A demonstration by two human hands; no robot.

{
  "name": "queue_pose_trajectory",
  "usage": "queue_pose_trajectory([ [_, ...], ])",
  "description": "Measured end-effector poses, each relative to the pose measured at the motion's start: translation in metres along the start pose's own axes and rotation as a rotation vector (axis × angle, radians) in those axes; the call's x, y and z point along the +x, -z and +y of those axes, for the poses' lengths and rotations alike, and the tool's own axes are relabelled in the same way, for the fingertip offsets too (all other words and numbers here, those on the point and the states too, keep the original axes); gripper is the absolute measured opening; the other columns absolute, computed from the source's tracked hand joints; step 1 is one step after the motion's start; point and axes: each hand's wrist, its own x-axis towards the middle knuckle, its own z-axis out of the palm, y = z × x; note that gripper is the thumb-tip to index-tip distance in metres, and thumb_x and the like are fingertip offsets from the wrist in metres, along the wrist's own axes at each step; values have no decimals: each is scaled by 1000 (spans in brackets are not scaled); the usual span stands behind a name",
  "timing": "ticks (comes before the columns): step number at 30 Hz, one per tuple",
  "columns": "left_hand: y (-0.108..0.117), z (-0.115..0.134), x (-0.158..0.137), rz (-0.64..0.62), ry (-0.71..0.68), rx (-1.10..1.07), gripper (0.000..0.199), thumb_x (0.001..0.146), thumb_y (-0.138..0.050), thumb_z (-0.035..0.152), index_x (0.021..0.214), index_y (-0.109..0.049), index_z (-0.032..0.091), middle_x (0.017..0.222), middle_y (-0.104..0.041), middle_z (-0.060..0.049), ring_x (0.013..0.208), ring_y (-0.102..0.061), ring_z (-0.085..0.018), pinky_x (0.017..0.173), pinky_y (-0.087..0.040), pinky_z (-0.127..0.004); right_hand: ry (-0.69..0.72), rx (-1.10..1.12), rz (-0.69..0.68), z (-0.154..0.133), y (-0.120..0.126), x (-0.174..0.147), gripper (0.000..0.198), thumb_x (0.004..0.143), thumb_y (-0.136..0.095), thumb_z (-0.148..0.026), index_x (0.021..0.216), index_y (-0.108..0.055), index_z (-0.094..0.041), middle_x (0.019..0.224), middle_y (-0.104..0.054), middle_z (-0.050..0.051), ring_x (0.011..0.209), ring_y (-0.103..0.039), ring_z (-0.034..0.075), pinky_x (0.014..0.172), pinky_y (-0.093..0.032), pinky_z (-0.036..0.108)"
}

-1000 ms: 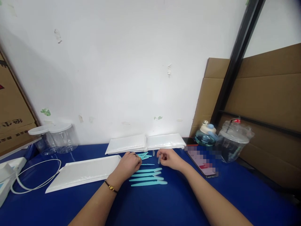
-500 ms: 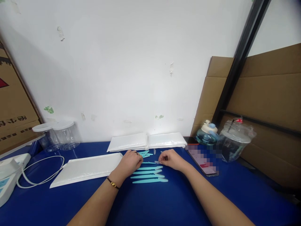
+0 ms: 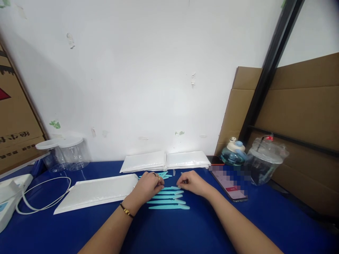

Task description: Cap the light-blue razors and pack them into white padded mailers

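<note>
A turquoise eyebrow razor (image 3: 169,188) lies between my two hands, at the far end of a row. My left hand (image 3: 149,183), fingers closed, pinches its handle end. My right hand (image 3: 192,181) has its fingertips closed at the blade end, where a small pale cover seems to sit. Nearer to me, several similar razors (image 3: 168,207) lie side by side, roughly parallel. Behind my left fingers is a loose pile of more turquoise razors (image 3: 166,175), partly hidden by that hand.
White padded envelopes lie at left (image 3: 100,190) and in two stacks by the wall, including a right stack (image 3: 188,160). A phone (image 3: 230,185), a blue bottle (image 3: 233,155) and a bagged cup (image 3: 265,158) stand right. Clear jars (image 3: 75,153) and a white cable (image 3: 70,183) are left.
Both hands have come slightly nearer to me with the razor, which now lies close to the row. My right fingers have moved a little left along its blade end.
</note>
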Motion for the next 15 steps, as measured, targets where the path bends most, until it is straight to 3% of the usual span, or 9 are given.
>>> queue_pose_trajectory([
  [5,6,-22,-3,29,192,66,12,78,-57,29,86,-65,23,89,-65,-2,85,-58,-19,74,-38,-28,-131,-129,170,14,27,-7,16,74,-53,-17,74,-69,-16,74,-68,3,65,-59,14,59,-42,22],
  [10,2,-28,-5,-23,254,86,13,78,-57,29,86,-65,23,88,-67,-2,84,-60,-19,72,-39,-27,-164,-216,67,14,24,-10,15,74,-55,-19,76,-70,-16,66,-66,2,59,-57,14,56,-40,22],
  [15,3,-23,-3,-30,235,101,12,77,-56,28,83,-65,23,85,-68,-2,80,-61,-19,70,-38,-27,19,-256,-21,12,18,-10,40,70,-43,1,89,-71,-21,93,-66,4,78,-60,15,70,-43,22],
])
